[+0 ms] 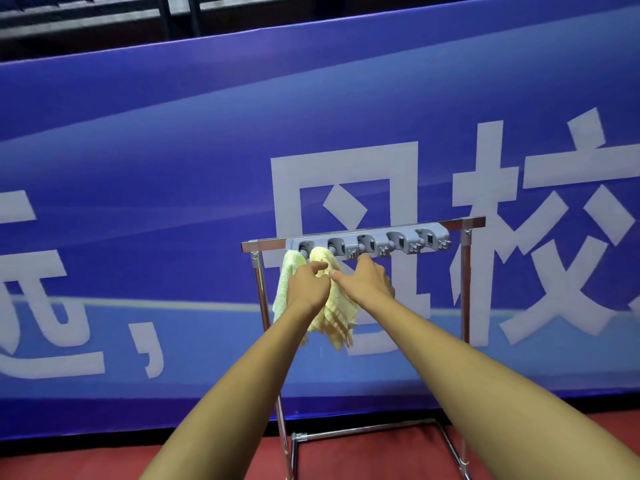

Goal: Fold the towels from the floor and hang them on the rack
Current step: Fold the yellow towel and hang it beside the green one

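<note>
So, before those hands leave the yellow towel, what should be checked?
1. Yellow towel caught in the grey holder's second clip: cannot tell; its top sits at the clip.
2. Green towel hanging at the first clip: ok.
3. Left hand gripping the yellow towel: ok.
4. Right hand gripping it: cannot tell; thumb touches.
5. Free clips further right: ok, three.
6. Rack standing upright: ok.

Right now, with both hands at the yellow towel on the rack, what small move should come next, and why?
Probably release: the yellow towel already hangs from the second clamp beside the green towel, the left hand pinches it, and the right hand merely touches it.
</note>
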